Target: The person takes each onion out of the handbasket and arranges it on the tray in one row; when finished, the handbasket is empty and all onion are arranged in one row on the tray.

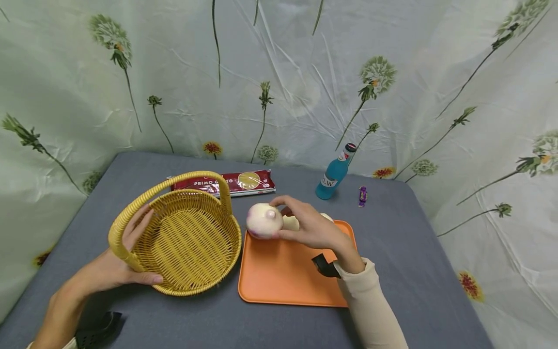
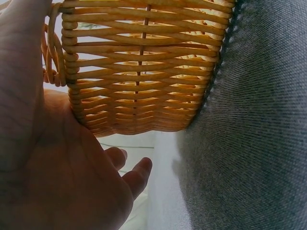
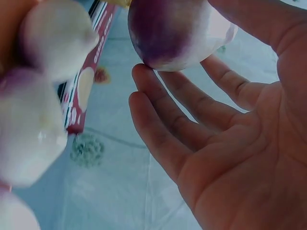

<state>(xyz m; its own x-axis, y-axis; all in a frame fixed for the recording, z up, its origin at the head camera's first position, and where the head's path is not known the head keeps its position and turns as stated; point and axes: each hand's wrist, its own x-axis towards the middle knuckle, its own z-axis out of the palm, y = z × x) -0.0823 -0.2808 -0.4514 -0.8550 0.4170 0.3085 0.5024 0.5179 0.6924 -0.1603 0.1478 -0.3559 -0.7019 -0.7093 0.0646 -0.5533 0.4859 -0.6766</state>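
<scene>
Thumb and fingertips of my right hand (image 1: 311,224) pinch a white and purple turnip (image 1: 264,221), raised over the far left corner of an orange tray (image 1: 292,278). More turnips (image 3: 29,127) show on the left side of the right wrist view; in the head view they are mostly behind the hand. On the left, my left hand (image 1: 113,264) holds the rim of a yellow wicker basket (image 1: 192,242), thumb at the near edge and fingers over the far side. The basket floor is bare, and its handle arches above the left wall.
Behind the basket lies a red pasta packet (image 1: 248,182) marked Primo Gusto. A blue bottle (image 1: 333,177) with a dark cap stands beyond the tray, with a purple wrapped candy (image 1: 363,196) to its right. Flowered cloth (image 1: 296,87) hangs around the grey table (image 1: 392,232).
</scene>
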